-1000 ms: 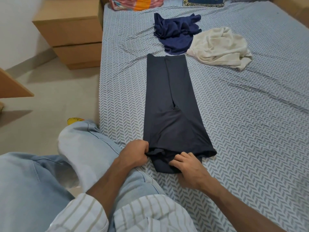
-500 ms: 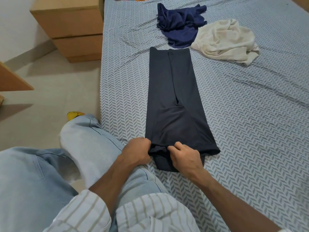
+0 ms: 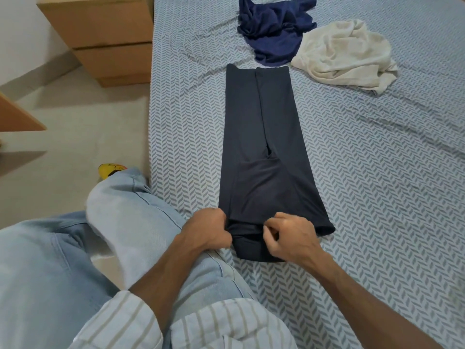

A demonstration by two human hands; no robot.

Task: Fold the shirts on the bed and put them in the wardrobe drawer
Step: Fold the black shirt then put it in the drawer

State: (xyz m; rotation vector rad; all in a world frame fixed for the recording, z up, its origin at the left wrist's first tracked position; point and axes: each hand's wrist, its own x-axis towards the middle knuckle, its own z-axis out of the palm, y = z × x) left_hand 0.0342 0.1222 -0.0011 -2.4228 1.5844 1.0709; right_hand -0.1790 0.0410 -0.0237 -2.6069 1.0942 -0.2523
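A dark navy shirt (image 3: 264, 152) lies on the bed (image 3: 377, 197), folded into a long narrow strip that runs away from me. My left hand (image 3: 206, 230) grips the strip's near left corner with curled fingers. My right hand (image 3: 292, 238) pinches the near edge just right of the middle. A short piece of the shirt sticks out towards me between the two hands. Further up the bed lie a crumpled blue shirt (image 3: 271, 31) and, to its right, a crumpled cream shirt (image 3: 344, 54).
A wooden drawer unit (image 3: 105, 39) stands on the floor left of the bed. A wooden corner (image 3: 17, 114) juts in at the far left. My bent knee in light jeans (image 3: 130, 217) rests against the bed's left edge. A yellow object (image 3: 110, 170) peeks out behind it.
The view has tilted down a little. My right hand has shifted slightly along the near edge and its fingers have curled tighter; my left hand keeps its grip on the corner.
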